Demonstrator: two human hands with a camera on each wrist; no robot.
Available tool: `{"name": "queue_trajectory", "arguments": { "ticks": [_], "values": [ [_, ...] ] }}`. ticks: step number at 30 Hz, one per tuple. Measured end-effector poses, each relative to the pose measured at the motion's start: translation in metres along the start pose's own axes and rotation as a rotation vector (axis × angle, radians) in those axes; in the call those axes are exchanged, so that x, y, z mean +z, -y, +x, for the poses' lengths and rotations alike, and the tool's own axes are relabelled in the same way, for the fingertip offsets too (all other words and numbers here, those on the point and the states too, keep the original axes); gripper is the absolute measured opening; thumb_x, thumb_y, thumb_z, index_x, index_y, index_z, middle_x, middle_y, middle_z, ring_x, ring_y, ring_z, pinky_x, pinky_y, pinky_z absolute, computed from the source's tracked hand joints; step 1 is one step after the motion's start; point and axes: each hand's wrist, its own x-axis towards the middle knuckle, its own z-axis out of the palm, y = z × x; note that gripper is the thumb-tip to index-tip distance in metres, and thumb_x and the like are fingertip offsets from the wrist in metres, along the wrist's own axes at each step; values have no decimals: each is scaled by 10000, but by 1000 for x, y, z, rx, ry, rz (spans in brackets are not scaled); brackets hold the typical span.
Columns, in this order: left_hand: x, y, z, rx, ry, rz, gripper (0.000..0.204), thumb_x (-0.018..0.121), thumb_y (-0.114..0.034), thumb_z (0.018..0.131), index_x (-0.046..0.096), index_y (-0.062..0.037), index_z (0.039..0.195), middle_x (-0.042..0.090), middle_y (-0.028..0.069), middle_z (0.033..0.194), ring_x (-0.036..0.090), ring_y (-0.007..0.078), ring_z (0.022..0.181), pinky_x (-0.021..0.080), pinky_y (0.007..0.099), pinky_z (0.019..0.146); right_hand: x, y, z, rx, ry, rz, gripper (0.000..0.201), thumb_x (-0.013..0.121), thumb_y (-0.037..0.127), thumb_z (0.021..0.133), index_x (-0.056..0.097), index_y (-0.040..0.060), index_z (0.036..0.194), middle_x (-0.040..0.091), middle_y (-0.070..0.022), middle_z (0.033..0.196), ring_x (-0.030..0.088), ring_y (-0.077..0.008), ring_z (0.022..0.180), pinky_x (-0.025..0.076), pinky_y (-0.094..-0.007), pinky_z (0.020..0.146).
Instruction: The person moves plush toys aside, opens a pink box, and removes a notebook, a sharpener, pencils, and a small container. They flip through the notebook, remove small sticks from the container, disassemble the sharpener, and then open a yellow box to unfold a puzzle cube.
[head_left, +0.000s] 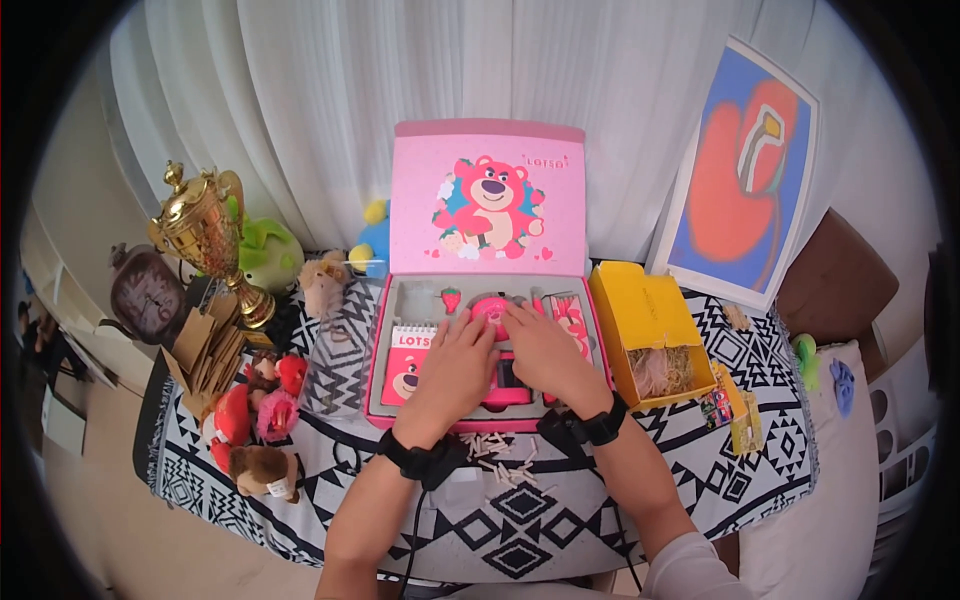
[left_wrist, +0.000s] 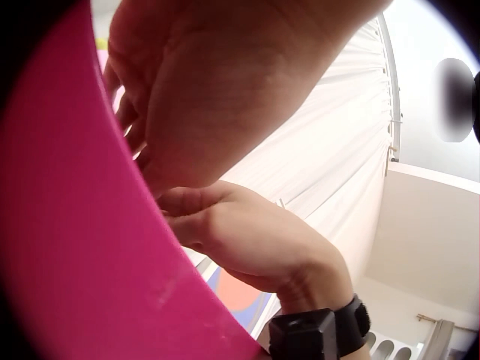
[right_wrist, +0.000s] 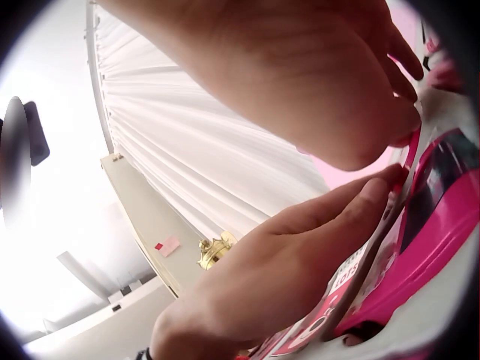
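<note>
Probably a home: curtains (head_left: 330,80), plush toys (head_left: 265,470), patterned tablecloth (head_left: 520,520).

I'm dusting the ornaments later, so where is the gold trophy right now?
In the head view, the gold trophy stands on the left, beside the green plush toy and the brown cardboard.

The left hand (head_left: 455,362) and right hand (head_left: 548,352) reach forward, palms down, close together.

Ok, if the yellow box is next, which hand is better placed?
Probably the right. The right hand is nearer the yellow box, which sits on that side; the left hand would have to reach past it. Both touch or hover over the round pink thing.
</note>
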Motion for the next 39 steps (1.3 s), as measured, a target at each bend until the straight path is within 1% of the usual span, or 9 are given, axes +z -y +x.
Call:
{"name": "queue_trajectory", "arguments": {
  "ticks": [4,7,13,15,18,21,27,36,39],
  "values": [
    [3,7,-1,-48,-48,-27,433,487,-266,981,507,-36,1348,451,141,1456,354,359,1384,246,507,1148,-28,20,1,62,301,87,429,595,69,764,579,-71,1169,578,-229,1226,516,-397,1212,435,-450,986],
    [-3,5,-2,-34,-7,28,427,469,-274,992,514,-40,1346,448,139,1462,346,359,1391,240,513,1150,-11,7,-3,42,38,17,400,584,59,762,605,-65,1141,584,-226,1215,530,-393,1187,443,-468,970],
    [-12,3,-1,-120,-5,-25,425,491,-278,984,523,-75,1356,438,136,1471,321,355,1407,227,522,1155,-12,-1,0,26,172,199,317,599,52,766,658,-33,1066,573,-258,1209,528,-407,1170,423,-482,1000],
    [-50,-26,-11,53,-13,-13,429,578,-249,943,549,-70,1332,433,143,1475,315,356,1410,253,500,1146,-19,0,0,18,152,228,306,602,55,772,658,-26,1062,570,-271,1205,528,-413,1163,420,-477,1007],
    [-97,-63,-31,167,-278,-148,420,659,-218,890,588,-43,1264,488,145,1420,379,362,1369,309,496,1117,-54,20,0,109,-33,264,282,610,88,809,647,-10,1070,569,-253,1215,532,-425,1146,431,-460,998],
    [-136,-70,-68,78,-84,-513,463,718,-185,838,587,-40,1259,514,155,1393,424,357,1338,348,457,1096,-82,28,-2,207,-345,369,277,609,131,852,619,-16,1086,573,-223,1213,541,-412,1133,450,-446,962],
    [-68,-67,-159,-26,117,-282,787,805,-248,752,428,-30,1408,411,180,1468,323,378,1403,311,456,1123,-130,56,-41,-297,150,622,412,591,280,938,537,1,1236,551,-178,1272,563,-353,1135,480,-402,909],
    [-10,-54,-183,-90,-57,-183,669,734,-143,793,424,24,1362,484,214,1293,414,430,1275,281,515,1118,-115,87,-107,-321,626,326,521,628,301,910,465,11,1312,530,-188,1266,547,-366,1152,470,-426,945],
    [-2,-49,-186,-105,-105,-232,636,743,-135,781,462,9,1333,495,208,1276,429,413,1269,290,503,1122,-88,69,-157,-261,517,413,572,675,288,866,462,-31,1290,507,-238,1279,508,-394,1203,447,-439,991]
  ]
}}
